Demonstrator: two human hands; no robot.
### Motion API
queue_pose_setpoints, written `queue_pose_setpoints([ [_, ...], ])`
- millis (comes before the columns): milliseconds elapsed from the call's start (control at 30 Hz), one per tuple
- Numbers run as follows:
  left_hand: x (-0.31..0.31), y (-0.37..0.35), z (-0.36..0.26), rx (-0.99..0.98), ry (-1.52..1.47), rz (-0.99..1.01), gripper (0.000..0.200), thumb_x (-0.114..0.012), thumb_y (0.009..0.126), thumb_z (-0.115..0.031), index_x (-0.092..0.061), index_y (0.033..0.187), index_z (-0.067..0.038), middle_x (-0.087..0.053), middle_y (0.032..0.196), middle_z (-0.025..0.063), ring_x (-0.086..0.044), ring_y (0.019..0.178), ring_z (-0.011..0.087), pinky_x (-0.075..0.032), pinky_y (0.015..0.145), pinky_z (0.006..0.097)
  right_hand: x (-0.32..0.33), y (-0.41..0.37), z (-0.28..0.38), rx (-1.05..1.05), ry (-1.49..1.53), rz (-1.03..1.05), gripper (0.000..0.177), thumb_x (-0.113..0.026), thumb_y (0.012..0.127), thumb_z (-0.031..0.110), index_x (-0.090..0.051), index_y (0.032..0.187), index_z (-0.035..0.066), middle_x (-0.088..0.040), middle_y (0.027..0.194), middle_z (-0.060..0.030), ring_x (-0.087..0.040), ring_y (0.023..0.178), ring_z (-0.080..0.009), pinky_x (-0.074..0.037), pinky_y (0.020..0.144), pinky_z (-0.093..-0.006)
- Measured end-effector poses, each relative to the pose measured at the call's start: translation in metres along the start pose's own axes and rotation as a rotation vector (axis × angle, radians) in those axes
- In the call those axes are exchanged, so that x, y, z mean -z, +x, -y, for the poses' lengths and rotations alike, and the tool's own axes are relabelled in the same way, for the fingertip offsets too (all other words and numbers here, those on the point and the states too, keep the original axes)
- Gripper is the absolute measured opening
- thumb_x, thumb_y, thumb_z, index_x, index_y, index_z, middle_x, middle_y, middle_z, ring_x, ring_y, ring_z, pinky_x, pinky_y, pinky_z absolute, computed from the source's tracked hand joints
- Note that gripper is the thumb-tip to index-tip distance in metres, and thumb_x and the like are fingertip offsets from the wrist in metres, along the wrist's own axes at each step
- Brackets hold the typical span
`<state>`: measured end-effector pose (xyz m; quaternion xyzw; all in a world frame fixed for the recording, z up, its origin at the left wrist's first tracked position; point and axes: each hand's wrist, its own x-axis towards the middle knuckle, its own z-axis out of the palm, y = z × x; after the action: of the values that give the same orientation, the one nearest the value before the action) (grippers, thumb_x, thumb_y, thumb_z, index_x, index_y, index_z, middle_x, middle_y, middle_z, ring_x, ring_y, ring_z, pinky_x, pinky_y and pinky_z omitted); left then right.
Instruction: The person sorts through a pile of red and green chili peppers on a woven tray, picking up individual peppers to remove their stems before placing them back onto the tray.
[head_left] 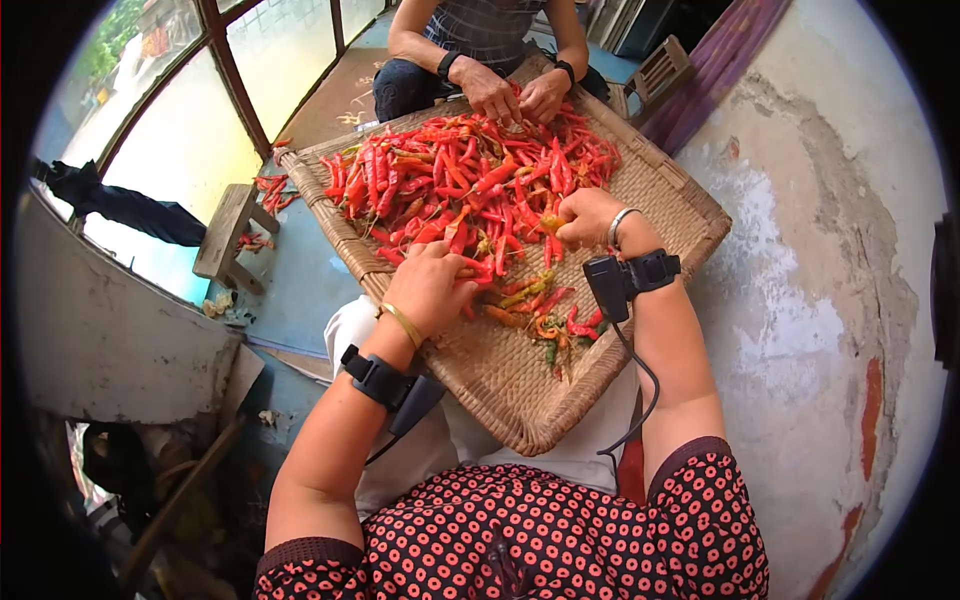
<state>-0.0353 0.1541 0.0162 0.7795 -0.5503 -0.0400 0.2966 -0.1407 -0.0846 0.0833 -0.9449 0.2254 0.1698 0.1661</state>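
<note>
A wide woven basket tray rests across my lap, heaped with red chili peppers. At the near left edge of the heap, my left hand has its fingers curled on a red chili pepper. My right hand is closed, pinching a yellowish chili pepper over the right side of the heap; its fingertips are partly hidden. Between my hands and the tray's near corner lies a small loose group of orange, yellow and green chili peppers.
Across the tray, another person's hands work in the far side of the heap. A small wooden stool stands on the left, with fallen chilies by it. A worn wall borders the right. Black wrist devices with cables are on both my forearms.
</note>
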Motion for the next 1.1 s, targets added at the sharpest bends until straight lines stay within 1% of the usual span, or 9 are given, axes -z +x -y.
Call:
queue_pose_setpoints([
  [100,0.003,0.000,-0.001,0.007,-0.003,0.021,0.024,-0.061,0.069,-0.022,-0.065,0.087,-0.007,-0.056,0.090,0.0122,-0.050,0.092,0.0301,-0.042,0.080,0.0378,0.003,0.006,-0.003,0.013,0.002,-0.299,0.019,-0.062,0.069,0.023,-0.062,0.075,0.005,-0.061,0.074,-0.0131,-0.060,0.069,-0.0289,-0.047,0.063,-0.0382],
  [167,0.003,0.001,-0.002,0.015,0.003,0.044,0.024,-0.061,0.069,-0.022,-0.065,0.087,-0.007,-0.056,0.089,0.0123,-0.050,0.092,0.0303,-0.042,0.080,0.0378,-0.018,0.017,0.003,-0.068,-0.194,-0.866,0.020,-0.062,0.073,0.024,-0.059,0.084,0.008,-0.060,0.083,-0.0113,-0.060,0.074,-0.0306,-0.048,0.066,-0.0409],
  [267,0.000,0.001,0.000,0.003,0.009,0.023,0.023,-0.062,0.068,-0.022,-0.065,0.085,-0.007,-0.056,0.090,0.0122,-0.050,0.092,0.0302,-0.043,0.080,0.0381,-0.056,0.030,0.014,0.215,-0.156,-0.339,0.028,-0.061,0.075,0.023,-0.054,0.100,0.011,-0.056,0.095,-0.0140,-0.055,0.093,-0.0316,-0.046,0.077,-0.0413],
  [367,-0.003,0.000,0.001,0.001,0.042,0.016,0.023,-0.063,0.068,-0.023,-0.064,0.084,-0.007,-0.056,0.091,0.0118,-0.050,0.092,0.0299,-0.043,0.080,0.0382,-0.088,0.042,0.017,0.210,-0.171,-0.196,0.028,-0.061,0.074,0.017,-0.055,0.102,0.012,-0.056,0.093,-0.0131,-0.055,0.092,-0.0306,-0.046,0.077,-0.0403],
  [633,-0.006,-0.001,0.003,0.009,0.037,0.061,0.022,-0.064,0.069,-0.025,-0.064,0.084,-0.008,-0.057,0.088,0.0106,-0.051,0.091,0.0293,-0.043,0.078,0.0380,-0.052,0.029,-0.017,0.040,0.230,-0.562,0.022,-0.059,0.073,0.017,-0.063,0.092,0.007,-0.063,0.076,-0.0119,-0.061,0.072,-0.0253,-0.049,0.062,-0.0357],
  [767,-0.004,-0.001,0.002,-0.019,0.046,0.048,0.022,-0.063,0.068,-0.023,-0.064,0.085,-0.007,-0.057,0.087,0.0111,-0.051,0.089,0.0296,-0.044,0.077,0.0370,-0.052,0.034,-0.032,0.093,1.267,-0.655,0.045,-0.057,0.083,0.018,-0.044,0.120,-0.004,-0.061,0.074,-0.0032,-0.059,0.065,-0.0081,-0.044,0.044,-0.0187],
  [900,-0.005,-0.001,0.002,0.008,0.023,0.054,0.022,-0.063,0.069,-0.022,-0.063,0.085,-0.007,-0.057,0.087,0.0112,-0.052,0.088,0.0296,-0.044,0.077,0.0367,-0.055,0.030,-0.032,-0.093,1.093,-0.723,0.047,-0.059,0.081,0.023,-0.046,0.119,-0.003,-0.063,0.081,-0.0079,-0.061,0.069,-0.0156,-0.049,0.051,-0.0258],
  [967,-0.004,-0.002,0.001,0.001,0.038,0.059,0.022,-0.063,0.069,-0.022,-0.063,0.085,-0.007,-0.057,0.087,0.0112,-0.052,0.087,0.0295,-0.044,0.077,0.0366,-0.057,0.031,-0.036,-0.189,0.046,-0.373,0.039,-0.059,0.079,0.030,-0.058,0.107,0.003,-0.063,0.091,-0.0106,-0.062,0.077,-0.0246,-0.051,0.065,-0.0360],
  [1100,-0.003,-0.001,-0.001,0.004,0.066,0.087,0.023,-0.064,0.069,-0.022,-0.063,0.086,-0.006,-0.057,0.088,0.0111,-0.052,0.088,0.0292,-0.044,0.077,0.0366,-0.059,0.024,-0.010,-0.442,-0.082,-0.071,0.032,-0.062,0.076,0.033,-0.063,0.095,0.008,-0.063,0.097,-0.0115,-0.060,0.089,-0.0282,-0.048,0.076,-0.0402],
])
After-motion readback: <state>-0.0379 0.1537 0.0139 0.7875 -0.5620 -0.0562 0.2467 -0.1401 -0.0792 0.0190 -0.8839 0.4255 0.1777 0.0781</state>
